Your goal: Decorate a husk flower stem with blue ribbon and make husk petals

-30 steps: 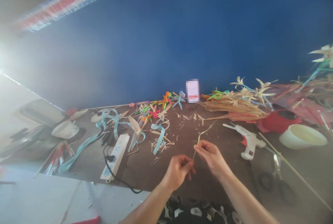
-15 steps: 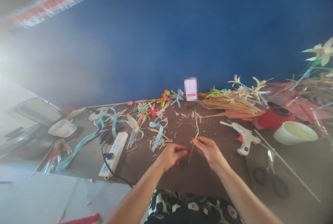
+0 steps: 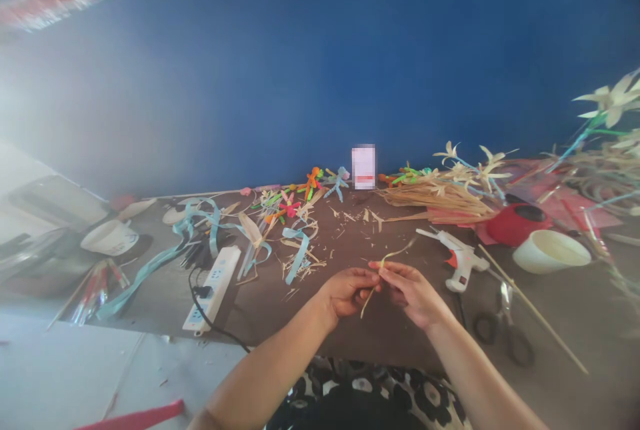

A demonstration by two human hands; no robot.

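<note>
A thin, pale yellow-green strip of straw or husk (image 3: pixel 400 251) is pinched between my hands over the front of the dark table. Its upper end curves off to the right, and its lower end hangs below my fingers. My right hand (image 3: pixel 409 289) grips it with thumb and forefinger. Fingertips of my left hand (image 3: pixel 351 289) meet the right ones and close on the same strip. Where exactly the fingers press is partly hidden.
On the right lie a white glue gun (image 3: pixel 463 260), black-handled scissors (image 3: pixel 505 327), a thin stick (image 3: pixel 535 310) and a cream bowl (image 3: pixel 550 252). A white power strip (image 3: pixel 214 290) and blue ribbon (image 3: pixel 150 287) lie left. Pipe-cleaner figures (image 3: pixel 313 182) and dried husks (image 3: pixel 440 200) line the back.
My left hand has come right to join the right hand at the strip and now grips it. The strip's upper end has swung from upright to leaning right. The view has shifted slightly.
</note>
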